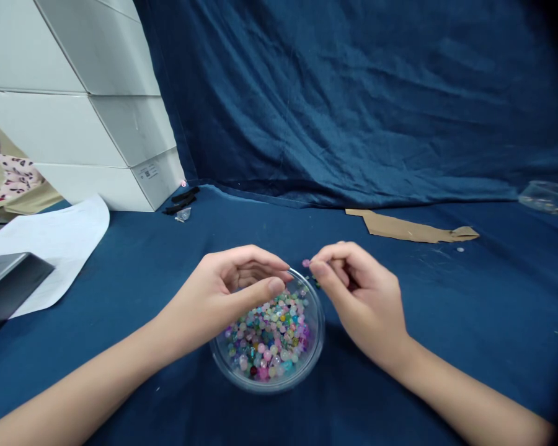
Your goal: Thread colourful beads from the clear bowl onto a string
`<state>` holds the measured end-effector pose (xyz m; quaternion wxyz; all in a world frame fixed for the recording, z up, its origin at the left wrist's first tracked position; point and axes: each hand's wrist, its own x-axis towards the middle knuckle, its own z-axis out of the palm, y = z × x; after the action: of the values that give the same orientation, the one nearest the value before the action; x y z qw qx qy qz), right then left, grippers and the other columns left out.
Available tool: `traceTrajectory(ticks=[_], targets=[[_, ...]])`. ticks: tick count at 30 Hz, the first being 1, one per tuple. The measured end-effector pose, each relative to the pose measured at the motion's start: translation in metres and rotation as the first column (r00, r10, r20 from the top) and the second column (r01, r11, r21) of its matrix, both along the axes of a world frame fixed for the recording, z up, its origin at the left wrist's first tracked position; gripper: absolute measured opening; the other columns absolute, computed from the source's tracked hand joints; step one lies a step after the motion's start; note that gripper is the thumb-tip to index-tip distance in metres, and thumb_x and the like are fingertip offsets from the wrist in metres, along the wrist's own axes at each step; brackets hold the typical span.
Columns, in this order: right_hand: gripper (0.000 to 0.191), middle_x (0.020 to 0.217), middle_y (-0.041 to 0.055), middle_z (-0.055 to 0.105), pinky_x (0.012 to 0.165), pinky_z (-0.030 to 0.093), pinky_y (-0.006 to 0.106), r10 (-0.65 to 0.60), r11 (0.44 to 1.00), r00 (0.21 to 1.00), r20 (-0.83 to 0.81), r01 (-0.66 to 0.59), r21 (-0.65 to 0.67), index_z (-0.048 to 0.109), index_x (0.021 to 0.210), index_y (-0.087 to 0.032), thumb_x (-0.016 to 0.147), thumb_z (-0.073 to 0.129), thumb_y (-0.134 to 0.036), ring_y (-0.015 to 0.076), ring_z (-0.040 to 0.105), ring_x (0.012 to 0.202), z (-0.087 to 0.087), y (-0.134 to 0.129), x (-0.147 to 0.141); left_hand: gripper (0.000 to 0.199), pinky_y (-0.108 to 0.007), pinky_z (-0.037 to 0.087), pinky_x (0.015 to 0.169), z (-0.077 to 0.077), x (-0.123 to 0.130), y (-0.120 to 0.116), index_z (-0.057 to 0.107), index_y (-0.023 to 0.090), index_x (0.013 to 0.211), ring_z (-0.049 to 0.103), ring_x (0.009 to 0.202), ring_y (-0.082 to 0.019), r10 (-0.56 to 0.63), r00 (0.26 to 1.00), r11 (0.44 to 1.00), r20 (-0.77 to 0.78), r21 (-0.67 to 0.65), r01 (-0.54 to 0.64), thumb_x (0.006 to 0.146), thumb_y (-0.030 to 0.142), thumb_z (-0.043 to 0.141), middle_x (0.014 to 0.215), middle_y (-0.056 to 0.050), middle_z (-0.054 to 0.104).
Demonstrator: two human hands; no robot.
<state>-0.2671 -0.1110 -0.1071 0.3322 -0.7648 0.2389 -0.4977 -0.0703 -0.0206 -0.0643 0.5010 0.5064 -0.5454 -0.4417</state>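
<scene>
A clear round plastic bowl [317, 347] holds many small beads [272, 334] in pink, blue, green, purple and white. Over its far left part hovers my left hand [242, 279], fingers curved and the thumb a little apart from them, with nothing visible in the grasp. My right hand [360, 291] is beside the bowl's far right rim, thumb and index finger pinched together. What the pinch holds is too small to make out. A pink bead [305, 263] shows right at those fingertips, and small dark green bits lie just below them, partly hidden.
A torn strip of brown cardboard [400, 228] lies at the back right, near a clear container [546, 197]. White boxes [116, 136] are stacked at the back left. White paper [69, 235] and a dark grey object [9, 285] lie at left. Blue cloth [353, 111] hangs behind.
</scene>
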Motion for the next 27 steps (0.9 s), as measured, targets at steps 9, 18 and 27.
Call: traceTrajectory(ticks=[9, 18, 27], targets=[[0.007, 0.107, 0.0065, 0.062, 0.088, 0.046, 0.038, -0.184, 0.979, 0.971, 0.152, 0.195, -0.058, 0.064, 0.095, -0.023, 0.101, 0.063, -0.027, 0.0246, 0.06, 0.106, 0.006, -0.016, -0.003, 0.018, -0.026, 0.06, 0.088, -0.002, 0.004, -0.001, 0.075, 0.016, 0.101, 0.075, 0.098, -0.02, -0.06, 0.996, 0.998, 0.062, 0.0, 0.06, 0.097, 0.033, 0.072, 0.101, -0.007, 0.079], [0.009, 0.094, 0.0047, 0.068, 0.087, 0.051, 0.038, 0.005, 0.999, 0.962, 0.273, -0.014, 0.032, 0.059, 0.096, -0.025, 0.105, 0.058, -0.027, 0.0233, 0.066, 0.097, 0.014, -0.006, -0.003, 0.018, -0.026, 0.055, 0.083, 0.0, 0.001, 0.002, 0.078, 0.019, 0.107, 0.072, 0.093, -0.02, -0.029, 0.959, 0.997, 0.281, -0.062, 0.048, 0.096, 0.032, 0.071, 0.103, -0.005, 0.078], [0.005, 0.112, 0.0042, 0.054, 0.1, 0.04, 0.039, 0.279, 0.96, 0.954, -0.105, -0.275, 0.056, 0.066, 0.098, -0.028, 0.103, 0.064, -0.028, 0.0241, 0.051, 0.116, 0.01, 0.011, 0.002, 0.008, -0.026, 0.05, 0.087, -0.001, 0.005, 0.006, 0.081, 0.02, 0.097, 0.068, 0.091, -0.018, -0.156, 0.923, 0.953, 0.352, -0.193, 0.234, 0.09, 0.022, 0.079, 0.094, -0.003, 0.077]])
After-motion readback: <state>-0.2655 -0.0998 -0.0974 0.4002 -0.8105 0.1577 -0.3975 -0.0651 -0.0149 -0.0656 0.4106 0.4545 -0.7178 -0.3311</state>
